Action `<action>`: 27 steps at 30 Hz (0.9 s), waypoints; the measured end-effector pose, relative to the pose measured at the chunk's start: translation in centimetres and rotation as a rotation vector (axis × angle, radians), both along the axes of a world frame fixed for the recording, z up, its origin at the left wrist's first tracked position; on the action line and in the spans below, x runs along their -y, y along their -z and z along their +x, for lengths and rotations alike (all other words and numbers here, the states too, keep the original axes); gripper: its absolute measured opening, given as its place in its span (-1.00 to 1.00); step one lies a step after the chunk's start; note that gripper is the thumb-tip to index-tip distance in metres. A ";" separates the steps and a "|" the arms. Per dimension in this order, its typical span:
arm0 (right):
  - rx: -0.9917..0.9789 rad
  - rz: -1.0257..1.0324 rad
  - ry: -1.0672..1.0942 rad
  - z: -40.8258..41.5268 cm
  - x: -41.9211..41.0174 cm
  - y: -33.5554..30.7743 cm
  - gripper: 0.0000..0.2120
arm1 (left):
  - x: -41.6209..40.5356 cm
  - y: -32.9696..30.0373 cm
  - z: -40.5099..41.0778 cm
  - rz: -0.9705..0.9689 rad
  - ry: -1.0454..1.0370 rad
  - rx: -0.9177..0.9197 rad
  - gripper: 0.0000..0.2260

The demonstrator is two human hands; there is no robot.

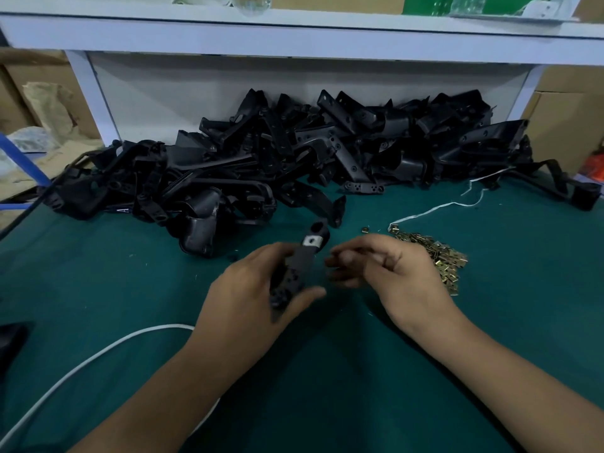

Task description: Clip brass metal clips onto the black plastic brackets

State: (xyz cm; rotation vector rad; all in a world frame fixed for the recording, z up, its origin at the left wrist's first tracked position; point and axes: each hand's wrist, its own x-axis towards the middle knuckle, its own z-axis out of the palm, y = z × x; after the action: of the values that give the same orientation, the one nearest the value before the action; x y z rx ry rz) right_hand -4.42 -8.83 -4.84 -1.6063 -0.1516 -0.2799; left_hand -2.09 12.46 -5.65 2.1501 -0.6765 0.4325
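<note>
My left hand (261, 289) is wrapped around 1 long black plastic bracket (299, 266), held above the green mat (98, 273) with a pale metal clip (312, 240) already seated near its far end. My right hand (385, 269) hovers just beside it with fingers loosely curled; blur hides whether they pinch anything. I judge this bracket nearly done, so next I need another clip from the loose heap of small brass clips (438, 253) just behind that hand.

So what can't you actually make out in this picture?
- Head view: the right hand is motion-blurred at the fingers, so whether it holds a clip is unclear.
- The bracket in the left hand is partly covered by that hand's fingers.
- The brass clips are too small to count, and the right hand covers part of the pile.
- The shelf items are cut off at the top edge.
</note>
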 end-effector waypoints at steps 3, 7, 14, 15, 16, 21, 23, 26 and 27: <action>-0.064 0.116 -0.016 0.1 0.1 0.1 -0.74 | -0.4 -0.1 0.2 0.015 0.008 -0.034 -0.42; -0.073 0.204 -0.111 -0.1 0.0 -0.1 -0.71 | -0.9 0.0 0.6 0.064 -0.051 0.023 -0.52; -0.082 0.349 -0.204 -0.5 -0.8 -0.6 -0.88 | -1.3 -0.7 0.2 0.283 -0.144 0.072 -0.34; -0.102 0.360 -0.198 -0.5 -0.9 -0.7 -0.85 | -1.3 -0.8 0.2 0.302 -0.156 0.074 -0.34; -0.123 0.343 -0.186 -0.6 -0.9 -0.8 -0.83 | -1.2 -0.9 0.1 0.316 -0.168 0.074 -0.34; -0.135 0.076 -0.058 -1.0 -0.4 -1.0 -0.83 | -1.2 -0.9 0.2 0.327 -0.206 0.038 -0.34; -0.122 0.093 -0.055 -1.0 -0.3 -1.0 -0.84 | -1.2 -0.8 0.3 0.321 -0.218 0.038 -0.33; -0.127 0.210 -0.111 -0.9 -0.5 -0.9 -0.82 | -1.2 -0.7 0.3 0.306 -0.218 0.029 -0.34; -0.138 0.215 -0.120 -0.9 -0.5 -0.8 -0.80 | -1.2 -0.6 0.3 0.302 -0.217 0.027 -0.34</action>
State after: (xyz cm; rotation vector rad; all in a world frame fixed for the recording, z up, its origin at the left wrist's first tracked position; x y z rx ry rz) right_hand -5.31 -8.38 -4.02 -1.3922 -0.1071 -0.0884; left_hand -1.75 13.67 -5.05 2.5218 -0.5521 0.5010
